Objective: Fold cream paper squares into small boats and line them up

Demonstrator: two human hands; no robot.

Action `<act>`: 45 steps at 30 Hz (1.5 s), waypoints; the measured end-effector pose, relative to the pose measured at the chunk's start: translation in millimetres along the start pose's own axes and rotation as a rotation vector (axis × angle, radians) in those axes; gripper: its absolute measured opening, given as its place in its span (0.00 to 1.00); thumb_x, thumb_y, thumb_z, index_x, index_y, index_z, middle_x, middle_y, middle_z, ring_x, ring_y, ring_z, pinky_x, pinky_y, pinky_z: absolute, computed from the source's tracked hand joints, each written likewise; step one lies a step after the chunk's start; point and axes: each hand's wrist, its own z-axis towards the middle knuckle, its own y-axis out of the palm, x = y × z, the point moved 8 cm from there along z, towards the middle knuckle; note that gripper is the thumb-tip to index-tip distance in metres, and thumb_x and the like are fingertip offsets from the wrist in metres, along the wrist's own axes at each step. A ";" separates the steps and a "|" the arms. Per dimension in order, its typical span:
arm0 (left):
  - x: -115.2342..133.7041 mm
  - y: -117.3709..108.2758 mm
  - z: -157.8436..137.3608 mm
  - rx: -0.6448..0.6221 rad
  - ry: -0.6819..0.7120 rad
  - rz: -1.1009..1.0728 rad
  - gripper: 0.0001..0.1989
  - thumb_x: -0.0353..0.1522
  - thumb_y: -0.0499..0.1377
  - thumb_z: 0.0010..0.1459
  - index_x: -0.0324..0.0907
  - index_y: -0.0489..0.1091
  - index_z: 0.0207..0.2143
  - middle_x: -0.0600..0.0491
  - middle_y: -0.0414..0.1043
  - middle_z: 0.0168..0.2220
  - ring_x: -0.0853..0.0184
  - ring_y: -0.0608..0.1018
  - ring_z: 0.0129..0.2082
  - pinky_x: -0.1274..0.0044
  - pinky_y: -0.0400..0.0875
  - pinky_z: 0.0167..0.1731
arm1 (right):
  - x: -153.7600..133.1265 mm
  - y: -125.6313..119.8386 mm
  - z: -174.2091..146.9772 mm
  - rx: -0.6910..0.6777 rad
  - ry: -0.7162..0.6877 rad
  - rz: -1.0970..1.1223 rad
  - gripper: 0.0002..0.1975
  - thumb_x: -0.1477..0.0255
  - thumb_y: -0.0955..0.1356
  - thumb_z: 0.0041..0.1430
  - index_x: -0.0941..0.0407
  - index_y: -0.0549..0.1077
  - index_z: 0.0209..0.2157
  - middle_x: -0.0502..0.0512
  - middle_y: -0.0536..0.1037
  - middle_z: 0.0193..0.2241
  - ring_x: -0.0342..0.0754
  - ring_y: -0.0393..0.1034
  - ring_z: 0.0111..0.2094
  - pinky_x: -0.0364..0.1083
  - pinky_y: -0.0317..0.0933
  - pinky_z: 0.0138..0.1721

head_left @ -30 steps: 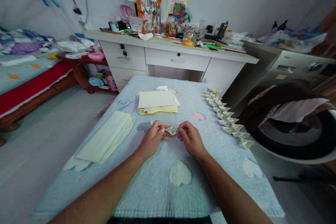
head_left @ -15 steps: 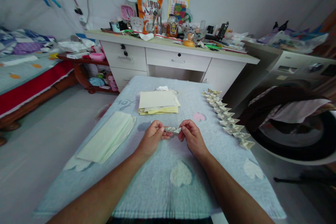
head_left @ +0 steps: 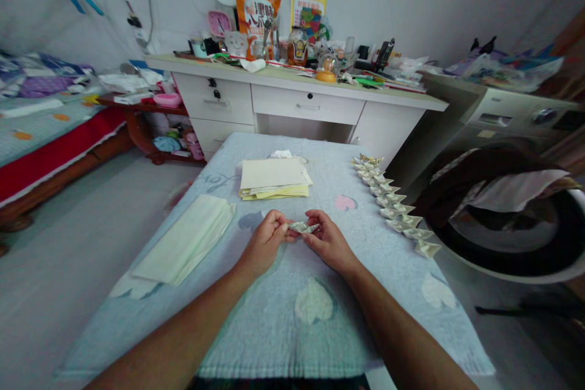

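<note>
A small folded paper boat (head_left: 303,228) is held between my two hands above the cloth-covered table. My left hand (head_left: 269,235) pinches its left end between thumb and fingers. At the other end, my right hand (head_left: 329,240) has its fingers behind the boat and the thumb in front. Beyond my hands lies a stack of cream and yellow paper sheets (head_left: 274,174). Pale folded sheets (head_left: 187,240) rest to the left. Along the right side runs a row of similar folded paper boats (head_left: 397,212), set close together.
A light blue cloth (head_left: 256,329) with heart shapes covers the table. Behind it stands a white desk (head_left: 301,103) crowded with jars, a snack bag and other items. A washing machine (head_left: 507,109) with its door open is at right, and a bed (head_left: 59,140) is at left.
My right hand has shifted its grip, its fingers now reaching behind the boat. The boat looks slightly more spread and tilted. My left hand stays at its end.
</note>
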 end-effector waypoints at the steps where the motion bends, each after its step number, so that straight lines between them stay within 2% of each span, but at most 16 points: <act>1: 0.7 0.6 -0.4 -0.007 0.008 0.007 0.12 0.40 0.56 0.59 0.42 0.57 0.33 0.52 0.73 0.39 0.68 0.78 0.35 0.72 0.74 0.38 | 1.0 1.0 0.4 -0.027 0.015 0.009 0.17 0.68 0.69 0.53 0.56 0.66 0.44 0.51 0.68 0.35 0.40 0.62 0.28 0.40 0.57 0.28; 3: 2.2 0.9 -1.3 -0.009 0.019 0.017 0.12 0.40 0.55 0.60 0.42 0.57 0.33 0.52 0.72 0.39 0.68 0.78 0.35 0.72 0.73 0.38 | 2.1 1.8 1.1 -0.065 0.037 0.047 0.13 0.65 0.69 0.53 0.57 0.70 0.38 0.50 0.70 0.32 0.40 0.61 0.28 0.40 0.56 0.28; 6: 4.6 -0.2 -3.1 0.007 0.029 0.037 0.10 0.38 0.55 0.60 0.42 0.57 0.34 0.51 0.72 0.40 0.68 0.78 0.35 0.72 0.73 0.38 | 3.7 -0.5 1.7 -0.056 0.064 0.131 0.13 0.62 0.70 0.53 0.57 0.71 0.35 0.47 0.68 0.27 0.38 0.58 0.24 0.39 0.52 0.25; 8: 5.8 -0.5 -4.5 0.004 0.033 0.056 0.10 0.37 0.55 0.59 0.42 0.58 0.39 0.51 0.72 0.39 0.68 0.78 0.35 0.73 0.72 0.38 | 5.4 -0.8 1.7 -0.051 0.089 0.158 0.14 0.60 0.70 0.53 0.57 0.71 0.33 0.45 0.66 0.23 0.37 0.54 0.20 0.39 0.48 0.22; 10: 6.7 -0.1 -5.6 -0.010 0.042 0.115 0.16 0.36 0.58 0.57 0.43 0.57 0.45 0.51 0.72 0.38 0.67 0.77 0.36 0.73 0.71 0.38 | 5.7 -0.3 1.4 -0.051 0.098 0.160 0.14 0.60 0.71 0.52 0.57 0.72 0.31 0.45 0.66 0.21 0.38 0.53 0.20 0.39 0.47 0.22; 12: 6.9 -0.3 -5.9 -0.012 0.054 0.218 0.22 0.35 0.62 0.53 0.43 0.59 0.48 0.51 0.72 0.39 0.66 0.77 0.37 0.75 0.70 0.38 | 2.9 0.1 1.2 -0.050 0.070 0.143 0.14 0.60 0.71 0.52 0.57 0.72 0.29 0.46 0.68 0.22 0.39 0.57 0.22 0.39 0.51 0.24; 14: 6.3 0.0 -5.3 -0.012 0.059 0.335 0.19 0.35 0.63 0.50 0.41 0.65 0.45 0.51 0.73 0.37 0.66 0.76 0.36 0.76 0.69 0.36 | -1.4 0.7 0.9 -0.054 0.025 0.114 0.13 0.61 0.71 0.52 0.58 0.73 0.28 0.48 0.70 0.25 0.40 0.61 0.26 0.40 0.54 0.28; 17: 6.9 1.9 -4.0 -0.024 0.062 0.469 0.10 0.38 0.60 0.53 0.40 0.72 0.34 0.53 0.73 0.31 0.67 0.74 0.31 0.78 0.67 0.32 | -5.4 4.0 -0.2 -0.090 -0.003 0.083 0.12 0.62 0.70 0.53 0.57 0.75 0.29 0.48 0.71 0.26 0.41 0.62 0.28 0.41 0.55 0.31; 21: 13.5 -1.8 -3.2 0.026 0.078 0.509 0.10 0.37 0.59 0.53 0.40 0.74 0.28 0.56 0.72 0.25 0.69 0.71 0.26 0.79 0.63 0.27 | -4.7 9.0 -2.2 -0.155 0.062 0.119 0.13 0.61 0.69 0.54 0.57 0.74 0.34 0.45 0.67 0.22 0.39 0.56 0.23 0.39 0.50 0.25; 24: 14.2 -6.4 -3.0 0.054 0.050 0.478 0.10 0.37 0.60 0.52 0.39 0.73 0.28 0.57 0.69 0.22 0.71 0.68 0.23 0.80 0.60 0.24 | -3.2 8.8 -2.7 -0.162 0.113 0.155 0.14 0.60 0.69 0.54 0.57 0.71 0.33 0.43 0.62 0.19 0.38 0.51 0.20 0.39 0.45 0.22; 27: 12.6 -6.9 -3.4 0.041 0.023 0.444 0.10 0.38 0.60 0.52 0.38 0.71 0.28 0.58 0.66 0.21 0.73 0.66 0.21 0.81 0.58 0.23 | -2.7 9.0 -2.7 -0.178 0.112 0.175 0.15 0.59 0.69 0.54 0.58 0.70 0.29 0.43 0.61 0.18 0.38 0.50 0.20 0.39 0.44 0.22; 31: 12.8 -0.4 -4.3 -0.024 0.040 0.369 0.10 0.37 0.61 0.51 0.38 0.71 0.30 0.56 0.68 0.25 0.71 0.69 0.26 0.81 0.62 0.27 | -3.3 7.6 -2.8 -0.165 0.078 0.114 0.15 0.59 0.68 0.54 0.58 0.70 0.28 0.44 0.60 0.19 0.38 0.51 0.21 0.39 0.46 0.24; 33: 11.5 2.5 -4.2 -0.054 0.043 0.381 0.11 0.38 0.60 0.52 0.38 0.71 0.31 0.55 0.69 0.26 0.70 0.70 0.28 0.80 0.63 0.29 | -4.6 9.0 -3.3 -0.171 0.060 0.078 0.15 0.59 0.68 0.54 0.58 0.70 0.27 0.44 0.61 0.19 0.39 0.52 0.22 0.39 0.47 0.24; 36: 9.4 2.4 -3.5 -0.061 0.043 0.460 0.12 0.39 0.59 0.53 0.39 0.71 0.27 0.56 0.67 0.23 0.70 0.68 0.26 0.80 0.61 0.27 | -5.6 12.7 -4.3 -0.188 0.049 0.068 0.15 0.59 0.68 0.55 0.58 0.70 0.28 0.44 0.61 0.19 0.39 0.52 0.22 0.39 0.47 0.24; 41: 12.4 0.7 -4.5 -0.056 0.056 0.463 0.11 0.38 0.59 0.53 0.39 0.69 0.25 0.58 0.64 0.21 0.72 0.66 0.24 0.81 0.59 0.26 | -4.5 19.7 -5.9 -0.232 0.075 0.196 0.15 0.59 0.70 0.53 0.58 0.71 0.30 0.44 0.63 0.21 0.38 0.53 0.22 0.39 0.47 0.24; 45: 10.3 2.5 -6.1 -0.079 0.036 0.456 0.12 0.38 0.58 0.54 0.39 0.67 0.24 0.59 0.62 0.21 0.73 0.64 0.23 0.81 0.57 0.25 | -4.6 19.9 -8.0 -0.251 0.109 0.220 0.16 0.58 0.71 0.51 0.58 0.70 0.28 0.43 0.61 0.19 0.37 0.50 0.21 0.39 0.44 0.23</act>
